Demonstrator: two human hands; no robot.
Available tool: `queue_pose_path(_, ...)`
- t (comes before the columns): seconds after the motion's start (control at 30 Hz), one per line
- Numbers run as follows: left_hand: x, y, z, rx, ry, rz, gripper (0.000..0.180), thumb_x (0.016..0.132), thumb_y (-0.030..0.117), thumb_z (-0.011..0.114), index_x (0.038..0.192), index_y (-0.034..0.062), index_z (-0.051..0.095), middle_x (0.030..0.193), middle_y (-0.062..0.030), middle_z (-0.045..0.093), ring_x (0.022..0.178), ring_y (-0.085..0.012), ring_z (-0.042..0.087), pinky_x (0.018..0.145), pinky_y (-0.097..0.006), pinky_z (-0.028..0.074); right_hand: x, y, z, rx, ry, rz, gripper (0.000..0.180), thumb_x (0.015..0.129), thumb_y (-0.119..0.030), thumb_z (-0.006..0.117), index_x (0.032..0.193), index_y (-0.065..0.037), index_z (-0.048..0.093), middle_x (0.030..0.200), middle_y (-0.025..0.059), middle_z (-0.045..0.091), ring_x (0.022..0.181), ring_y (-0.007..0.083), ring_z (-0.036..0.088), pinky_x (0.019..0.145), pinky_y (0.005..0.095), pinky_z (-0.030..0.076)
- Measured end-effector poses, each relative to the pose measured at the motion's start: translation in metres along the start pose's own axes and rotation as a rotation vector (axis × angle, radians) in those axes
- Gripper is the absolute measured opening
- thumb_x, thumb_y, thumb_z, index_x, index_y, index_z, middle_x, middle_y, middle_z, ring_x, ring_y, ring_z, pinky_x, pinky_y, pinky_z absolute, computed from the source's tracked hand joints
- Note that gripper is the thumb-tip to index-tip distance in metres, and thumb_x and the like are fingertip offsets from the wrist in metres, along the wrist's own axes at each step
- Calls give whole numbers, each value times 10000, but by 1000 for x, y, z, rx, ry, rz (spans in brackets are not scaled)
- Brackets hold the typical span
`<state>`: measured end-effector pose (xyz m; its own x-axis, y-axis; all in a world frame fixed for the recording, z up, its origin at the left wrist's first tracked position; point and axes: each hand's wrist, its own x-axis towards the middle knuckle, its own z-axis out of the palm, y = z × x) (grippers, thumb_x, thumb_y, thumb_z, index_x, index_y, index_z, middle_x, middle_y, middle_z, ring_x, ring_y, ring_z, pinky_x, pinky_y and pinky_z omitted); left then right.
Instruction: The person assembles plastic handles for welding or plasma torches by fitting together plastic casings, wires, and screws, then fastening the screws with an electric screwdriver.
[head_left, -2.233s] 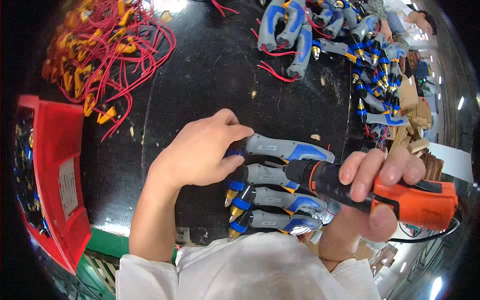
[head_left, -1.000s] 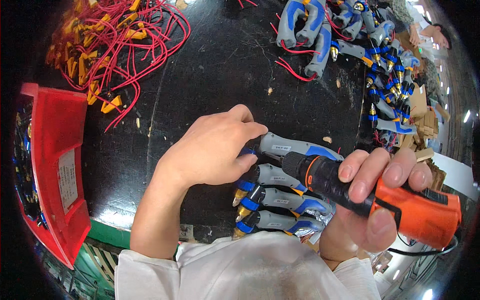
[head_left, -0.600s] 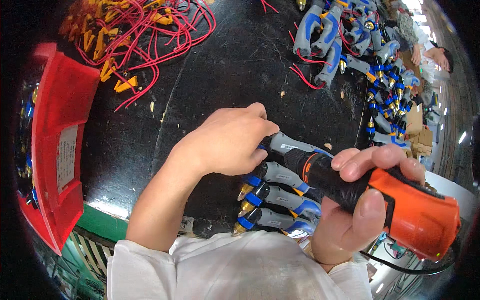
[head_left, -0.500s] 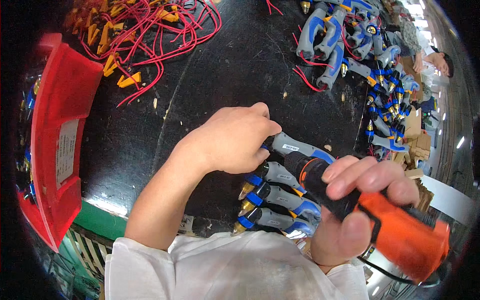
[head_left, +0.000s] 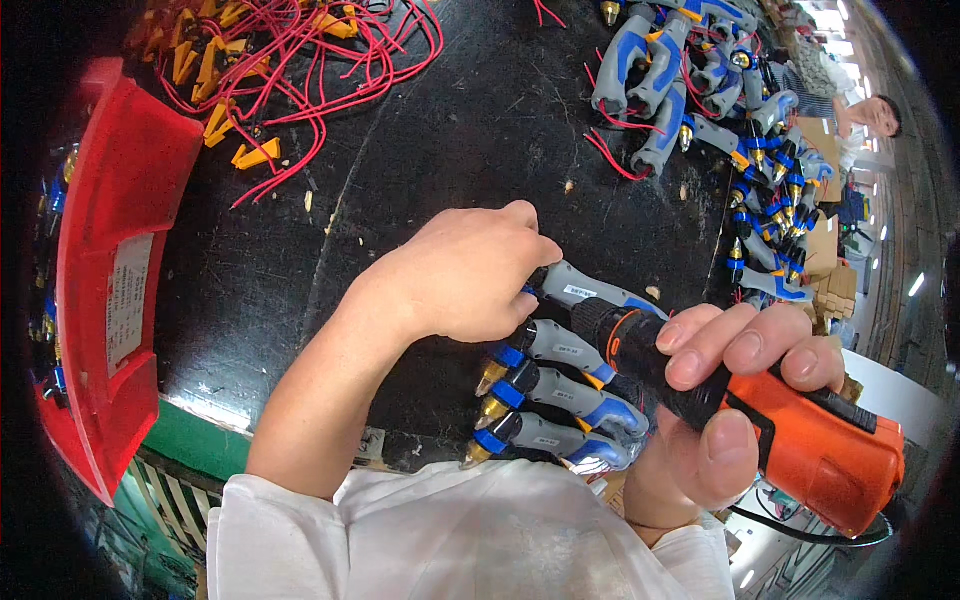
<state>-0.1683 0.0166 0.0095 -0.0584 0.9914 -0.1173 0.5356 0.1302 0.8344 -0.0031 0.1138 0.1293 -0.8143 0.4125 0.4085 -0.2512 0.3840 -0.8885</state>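
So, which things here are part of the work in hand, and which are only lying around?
In use:
left hand steadying the grey-blue handles
right hand gripping the orange power screwdriver

Lying about:
red wires with yellow connectors
red tray
pile of handles

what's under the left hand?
The left hand presses on the top grey-and-blue torch handle in a row of four on the black table. That handle's tip is hidden beneath the palm.

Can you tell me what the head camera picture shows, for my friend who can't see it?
The right hand holds an orange and black power screwdriver against a row of grey and blue tool handles that the left hand steadies on a black table. Red wires and a red bin lie to the left.
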Motion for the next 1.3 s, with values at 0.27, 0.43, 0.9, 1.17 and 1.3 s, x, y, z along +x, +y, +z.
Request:
queue_pose_path(0.27,0,-2,2,-13,43,39,476,770,165,767,1229,65,696,1139,-159,631,1035,-371,656,895,-460,535,-18,-15,-16,77,141,-7,587,852,-67,772,1349,-123,465,1167,123,552,853,244,654,832,487,550)
queue_pose_path(0.43,-3,-1,4,-23,64,33,507,769,175,784,1252,58,685,1164,-165,628,1045,-374,656,918,-443,531,-32,-24,-28,106,301,-57,610,851,-117,779,1368,-103,458,1162,114,536,811,224,646,784,453,567)
queue_pose_path(0.9,-171,45,26,81,211,-118,326,762,115,819,1061,96,692,1017,-97,642,916,-306,667,744,-410,567,-71,-33,-60,184,346,-73,609,856,-170,756,1395,-80,486,1191,88,519,856,190,582,798,417,492)
queue_pose_path(1.17,-192,54,79,190,203,-174,370,758,144,840,1098,92,702,996,-84,655,887,-275,677,722,-387,582,-79,-36,-62,194,321,-73,587,849,-163,743,1370,-79,486,1215,81,502,859,179,583,802,411,488)
queue_pose_path(1.3,-186,49,80,223,118,-111,310,771,104,789,1069,92,703,959,-64,647,881,-256,679,723,-366,583,-87,-41,-65,201,323,-71,599,832,-171,751,1361,-89,483,1191,73,505,852,177,585,802,410,497)
